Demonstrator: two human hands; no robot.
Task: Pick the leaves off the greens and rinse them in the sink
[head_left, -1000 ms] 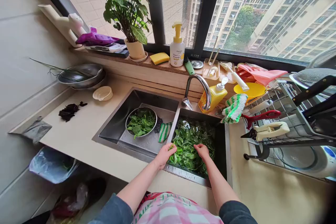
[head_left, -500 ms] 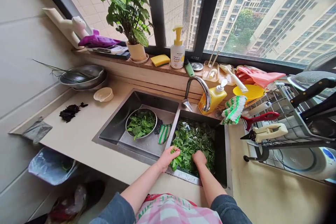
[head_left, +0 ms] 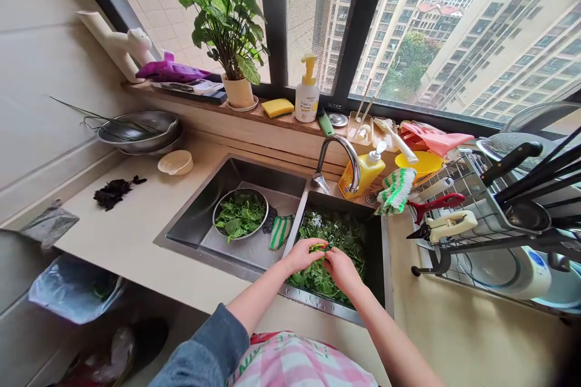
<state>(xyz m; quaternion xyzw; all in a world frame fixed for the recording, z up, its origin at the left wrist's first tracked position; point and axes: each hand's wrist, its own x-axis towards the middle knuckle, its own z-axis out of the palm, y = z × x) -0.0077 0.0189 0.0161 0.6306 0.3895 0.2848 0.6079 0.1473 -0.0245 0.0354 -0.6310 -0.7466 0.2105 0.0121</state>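
Leafy greens [head_left: 313,281] fill the water in the right sink basin [head_left: 379,260]. Above them, my left hand [head_left: 305,255] is closed on a few stems of greens, its fingers curled. My right hand [head_left: 340,267] meets it there, fingertips pinched at the same greens; the exact grip is partly hidden. In the left basin [head_left: 193,234] stands a round colander [head_left: 216,211] with more leafy greens [head_left: 240,216] in it. A green-and-white striped cloth [head_left: 281,231] lies beside the colander, next to a dark scrubber [head_left: 269,218].
The faucet [head_left: 338,140] arches behind the right basin, near a yellow pump bottle [head_left: 363,172]. A wire rack [head_left: 481,205] with knives and scissors stands at right. Metal pans [head_left: 140,130], a cream bowl [head_left: 175,162] and dark scraps [head_left: 113,192] sit at left. A bagged bin [head_left: 75,290] hangs below.
My right hand has risen from the greens in the water and moved left to meet my left hand. My left hand has shifted slightly right and up. The view has turned a little.
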